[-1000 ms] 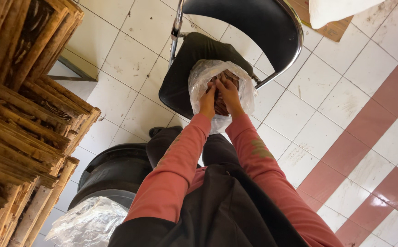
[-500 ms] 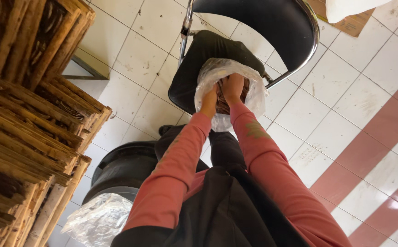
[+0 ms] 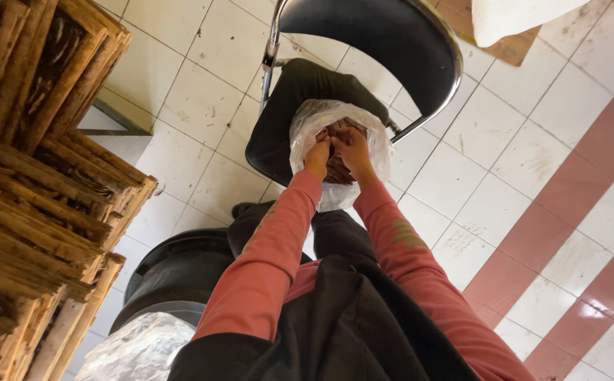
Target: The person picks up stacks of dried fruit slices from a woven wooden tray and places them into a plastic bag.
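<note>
Both hands, left hand (image 3: 317, 152) & right hand (image 3: 351, 147), grip brown sticks (image 3: 338, 169) inside clear bag (image 3: 307, 130).

Evenly lit, fairly bright, with soft indoor light and no hard glare; brightest on the white floor tiles (image 3: 201, 106) and on a pale washed-out patch at the top right corner; only faint, diffuse shadow under the black chair (image 3: 363, 42); thin bright streak along its chrome frame; mild shine on the clear plastic bag (image 3: 321, 123) held by the left hand (image 3: 317, 152) and right hand (image 3: 353, 144); dark clothing at the bottom nearly without detail; wooden crates (image 3: 32, 176) at left dimmer, warm brown, slightly soft; tile lines slanted and stretched toward the edges by the wide lens; centre reasonably sharp; contents of the bag too small and murky to make out.
</note>
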